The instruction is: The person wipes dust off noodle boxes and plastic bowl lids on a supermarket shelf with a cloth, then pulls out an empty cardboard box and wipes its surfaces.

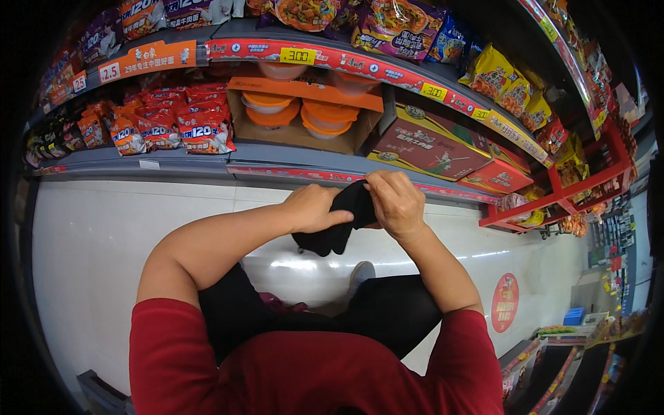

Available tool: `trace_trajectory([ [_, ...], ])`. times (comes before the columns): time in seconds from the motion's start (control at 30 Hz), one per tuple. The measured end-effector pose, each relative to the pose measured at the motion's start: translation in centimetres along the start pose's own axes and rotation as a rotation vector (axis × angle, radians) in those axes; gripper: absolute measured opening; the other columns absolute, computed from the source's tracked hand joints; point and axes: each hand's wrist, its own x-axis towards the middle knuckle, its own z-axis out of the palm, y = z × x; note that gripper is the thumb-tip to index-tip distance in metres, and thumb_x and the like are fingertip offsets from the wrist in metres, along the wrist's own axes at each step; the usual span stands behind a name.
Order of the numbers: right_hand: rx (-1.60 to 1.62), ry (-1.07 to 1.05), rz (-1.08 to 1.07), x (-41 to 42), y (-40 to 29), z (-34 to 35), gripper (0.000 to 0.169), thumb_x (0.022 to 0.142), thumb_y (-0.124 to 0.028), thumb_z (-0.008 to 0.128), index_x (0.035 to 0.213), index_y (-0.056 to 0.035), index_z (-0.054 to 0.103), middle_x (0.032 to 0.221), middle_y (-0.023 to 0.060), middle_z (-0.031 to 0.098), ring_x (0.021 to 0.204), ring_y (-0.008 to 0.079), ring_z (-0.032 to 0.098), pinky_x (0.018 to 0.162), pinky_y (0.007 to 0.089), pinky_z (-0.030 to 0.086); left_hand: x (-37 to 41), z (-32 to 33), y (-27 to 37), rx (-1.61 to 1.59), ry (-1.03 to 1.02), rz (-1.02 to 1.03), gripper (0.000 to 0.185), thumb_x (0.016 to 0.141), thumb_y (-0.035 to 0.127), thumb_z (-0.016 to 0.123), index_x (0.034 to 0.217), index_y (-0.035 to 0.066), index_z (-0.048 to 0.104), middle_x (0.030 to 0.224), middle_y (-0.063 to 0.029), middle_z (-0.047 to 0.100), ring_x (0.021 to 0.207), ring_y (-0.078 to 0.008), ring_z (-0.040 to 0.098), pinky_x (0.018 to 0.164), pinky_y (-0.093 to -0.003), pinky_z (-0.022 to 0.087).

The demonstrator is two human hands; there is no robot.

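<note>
A piece of black cloth (pixel 357 207), with rounded lower ends like the fingers of a glove, hangs between my hands in front of the bottom shelf. My left hand (pixel 316 210) grips its left side, the thumb lying across the front. At the top right edge, my right hand (pixel 397 202) pinches the fabric between thumb and fingers. Folds hide its full shape. Below it are my bent legs in black trousers (pixel 394 311) and one shoe (pixel 362 272) on the white tiled floor (pixel 104 249).
Bagged instant noodles (pixel 206 124) and an open carton (pixel 238 122) of orange-lidded tubs (pixel 329 116) fill the low shelf. Right of them stands a brown printed box (pixel 430 142). A red rack (pixel 563 192) juts out at the right. A round red sticker (pixel 504 302) marks the floor.
</note>
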Motion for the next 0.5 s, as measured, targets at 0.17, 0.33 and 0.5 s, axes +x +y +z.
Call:
trace_trajectory([
  [0.17,0.041,-0.14,0.143,-1.4,0.6,0.2,0.02,0.073,-0.007,0.071,0.091,-0.0073,0.063,0.086,0.0051,0.062,0.074,0.0227,0.06,0.06,0.0324,0.05,2.8,-1.5,-1.1,-0.041,0.26,-0.164,0.031,0.087,0.021,0.056,0.104,-0.005,0.061,0.094,-0.0276,0.064,0.087,-0.0425,0.063,0.079,-0.0441,0.05],
  [0.33,0.753,-0.507,0.46,-1.5,-1.1,0.0,0.04,0.079,-0.019,0.073,0.113,-0.0026,0.058,0.118,0.0154,0.057,0.093,0.029,0.061,0.079,0.0355,0.05,3.6,-1.0,-0.4,-1.176,0.212,-0.304,0.024,0.093,0.014,0.039,0.1,0.002,0.059,0.081,-0.0085,0.063,0.075,-0.0201,0.065,0.068,-0.034,0.053],
  [0.5,0.645,-0.316,0.797,-3.4,2.3,1.8,0.076,0.077,-0.038,0.075,0.135,-0.0051,0.039,0.134,0.0143,0.045,0.124,0.0287,0.044,0.102,0.0402,0.036,3.7,-2.3,0.1,-1.574,0.131,-0.221,0.027,0.098,0.021,0.044,0.115,0.002,0.054,0.107,-0.0104,0.062,0.096,-0.022,0.064,0.084,-0.0387,0.053],
])
